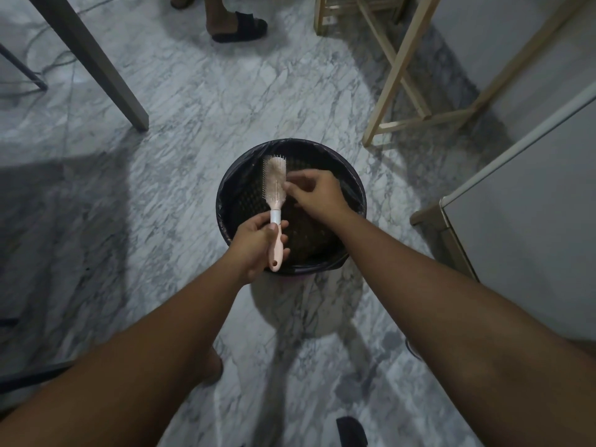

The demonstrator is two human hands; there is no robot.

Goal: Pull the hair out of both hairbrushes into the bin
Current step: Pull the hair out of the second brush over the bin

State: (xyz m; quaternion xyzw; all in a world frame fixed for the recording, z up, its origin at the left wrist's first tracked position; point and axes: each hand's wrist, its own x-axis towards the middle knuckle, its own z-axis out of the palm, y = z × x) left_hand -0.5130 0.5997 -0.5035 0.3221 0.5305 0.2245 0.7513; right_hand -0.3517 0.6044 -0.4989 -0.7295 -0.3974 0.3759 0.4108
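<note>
A pink hairbrush (275, 185) with pale bristles and matted hair in them is held upright over a round bin (358, 188) lined with a black bag. My left hand (256, 245) grips the brush's pink handle at the bin's near-left rim. My right hand (314, 193) is over the bin, its fingertips pinching at the hair on the right side of the brush head. Dark material lies at the bottom of the bin. No second hairbrush is in view.
The bin stands on a grey marble floor (180, 101). A table leg (96, 62) slants at the upper left and a wooden stool frame (396, 79) at the upper right. A white cabinet (522, 201) is to the right. Another person's sandalled foot (238, 25) is at the top.
</note>
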